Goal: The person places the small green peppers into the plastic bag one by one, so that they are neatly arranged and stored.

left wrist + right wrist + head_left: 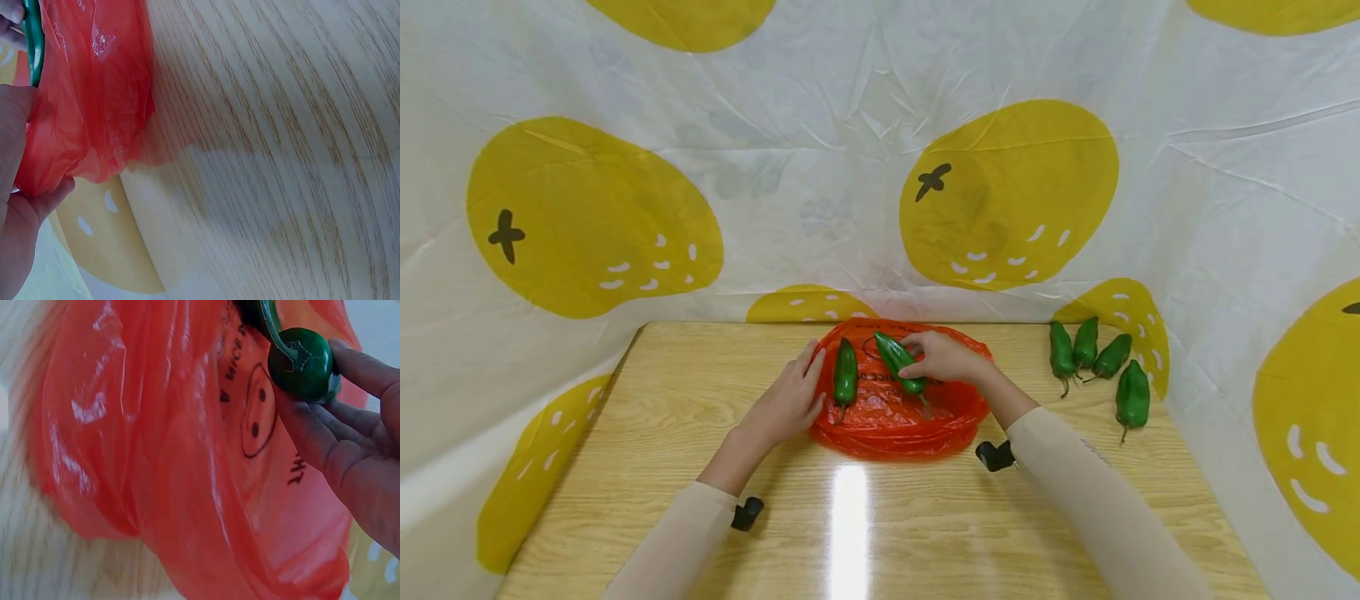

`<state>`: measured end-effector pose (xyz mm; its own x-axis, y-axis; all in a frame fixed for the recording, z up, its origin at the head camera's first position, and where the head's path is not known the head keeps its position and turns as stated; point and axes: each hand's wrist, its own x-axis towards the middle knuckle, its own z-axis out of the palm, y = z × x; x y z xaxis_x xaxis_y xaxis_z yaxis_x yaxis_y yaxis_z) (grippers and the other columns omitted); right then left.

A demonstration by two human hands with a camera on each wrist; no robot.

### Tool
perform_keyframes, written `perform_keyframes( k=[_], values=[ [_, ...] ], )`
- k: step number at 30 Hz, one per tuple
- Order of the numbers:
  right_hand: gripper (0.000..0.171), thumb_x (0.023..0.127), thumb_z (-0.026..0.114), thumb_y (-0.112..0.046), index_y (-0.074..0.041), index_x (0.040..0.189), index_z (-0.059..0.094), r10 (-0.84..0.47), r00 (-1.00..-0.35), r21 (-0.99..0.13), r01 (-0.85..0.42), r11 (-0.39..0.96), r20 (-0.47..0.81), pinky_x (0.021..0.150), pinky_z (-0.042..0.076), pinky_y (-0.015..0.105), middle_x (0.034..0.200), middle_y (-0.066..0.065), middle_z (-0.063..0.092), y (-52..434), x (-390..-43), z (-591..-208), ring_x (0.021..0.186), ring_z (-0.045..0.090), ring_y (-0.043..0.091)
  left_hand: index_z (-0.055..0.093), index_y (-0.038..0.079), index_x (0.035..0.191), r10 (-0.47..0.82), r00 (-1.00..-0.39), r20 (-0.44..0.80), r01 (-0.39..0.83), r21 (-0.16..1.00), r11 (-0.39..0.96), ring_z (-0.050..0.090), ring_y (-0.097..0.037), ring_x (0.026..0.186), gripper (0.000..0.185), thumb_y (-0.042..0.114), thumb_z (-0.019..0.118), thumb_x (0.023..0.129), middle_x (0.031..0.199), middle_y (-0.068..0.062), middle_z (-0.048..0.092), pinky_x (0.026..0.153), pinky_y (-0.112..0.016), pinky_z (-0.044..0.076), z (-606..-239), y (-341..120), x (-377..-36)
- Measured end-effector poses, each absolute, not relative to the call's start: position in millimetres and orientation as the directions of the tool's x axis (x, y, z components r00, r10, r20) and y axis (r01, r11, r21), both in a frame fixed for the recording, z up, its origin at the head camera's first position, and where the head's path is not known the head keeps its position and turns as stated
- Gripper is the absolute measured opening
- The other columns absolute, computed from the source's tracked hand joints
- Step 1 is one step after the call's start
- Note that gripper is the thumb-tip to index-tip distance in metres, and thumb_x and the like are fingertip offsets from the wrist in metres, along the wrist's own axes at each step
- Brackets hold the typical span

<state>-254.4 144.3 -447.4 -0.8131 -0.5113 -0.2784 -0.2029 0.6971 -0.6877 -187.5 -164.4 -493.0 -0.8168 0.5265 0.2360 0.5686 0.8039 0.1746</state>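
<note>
A red plastic bag (891,442) with black printing lies spread on the table, its mouth facing up. One green pepper (846,375) rests inside it at the left, stem toward me. My right hand (951,358) holds a second green pepper (892,357) over the bag's inside. In the right wrist view this pepper (306,378) shows its stem end between thumb and fingers. My left hand (786,400) is at the bag's left rim. The left wrist view shows that hand (19,231) pinching the red plastic (106,94), though part of the hand is cut off.
Several more green peppers (1086,343) lie at the table's back right, one pepper (1132,396) slightly nearer. A white cloth (820,208) with yellow fruit prints hangs behind the wooden table (700,367) and along its sides. A small black device (995,455) sits at the right wrist.
</note>
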Motion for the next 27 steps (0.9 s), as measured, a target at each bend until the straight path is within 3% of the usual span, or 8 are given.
perform_keyframes(
  k=[5, 11, 14, 20, 27],
  values=[
    [0.063, 0.094, 0.077, -0.028, 0.001, 0.146, 0.055, -0.488, -0.821, -0.702, -0.161, 0.694, -0.294, 0.098, 0.057, 0.041, 0.132, 0.015, 0.067, 131, -257, -454, 0.121, 0.065, 0.029, 0.035, -0.011, 0.155, 0.520, -0.822, 0.233, 0.561, 0.178, 0.808, 0.055, -0.045, 0.132, 0.073, 0.016, 0.068, 0.096, 0.162, -0.032, 0.031, 0.109, -0.049, 0.050, -492, -165, -187],
    [0.049, 0.095, 0.076, -0.024, 0.002, 0.134, 0.064, -0.465, -0.829, -0.747, -0.088, 0.659, -0.312, 0.079, 0.057, 0.027, 0.113, 0.012, 0.072, 116, -257, -461, 0.091, 0.066, 0.016, 0.036, -0.012, 0.154, 0.527, -0.812, 0.250, 0.574, 0.181, 0.799, 0.055, -0.045, 0.131, 0.072, 0.015, 0.069, 0.096, 0.162, -0.032, 0.031, 0.108, -0.050, 0.052, -492, -164, -186],
    [0.048, 0.095, 0.075, -0.023, 0.003, 0.134, 0.063, -0.443, -0.839, -0.772, -0.045, 0.633, -0.315, 0.078, 0.055, 0.025, 0.116, 0.013, 0.071, 110, -258, -466, 0.091, 0.064, 0.014, 0.036, -0.013, 0.154, 0.529, -0.809, 0.258, 0.578, 0.176, 0.797, 0.055, -0.045, 0.131, 0.072, 0.015, 0.069, 0.096, 0.162, -0.032, 0.030, 0.108, -0.050, 0.051, -492, -164, -187],
    [0.057, 0.096, 0.075, -0.025, 0.007, 0.139, 0.056, -0.354, -0.862, -0.811, 0.104, 0.575, -0.362, 0.083, 0.062, 0.034, 0.117, 0.015, 0.071, 100, -258, -478, 0.090, 0.070, 0.016, 0.038, -0.014, 0.152, 0.532, -0.799, 0.279, 0.586, 0.169, 0.792, 0.057, -0.046, 0.127, 0.071, 0.015, 0.070, 0.095, 0.160, -0.033, 0.033, 0.107, -0.050, 0.052, -491, -163, -188],
    [0.047, 0.098, 0.071, -0.019, 0.008, 0.135, 0.060, -0.304, -0.860, -0.842, 0.227, 0.488, -0.409, 0.082, 0.063, 0.037, 0.115, 0.015, 0.070, 89, -257, -487, 0.085, 0.071, 0.015, 0.036, -0.013, 0.153, 0.529, -0.807, 0.262, 0.579, 0.175, 0.796, 0.056, -0.046, 0.129, 0.072, 0.015, 0.069, 0.096, 0.162, -0.033, 0.030, 0.107, -0.050, 0.053, -493, -165, -187]
  ],
)
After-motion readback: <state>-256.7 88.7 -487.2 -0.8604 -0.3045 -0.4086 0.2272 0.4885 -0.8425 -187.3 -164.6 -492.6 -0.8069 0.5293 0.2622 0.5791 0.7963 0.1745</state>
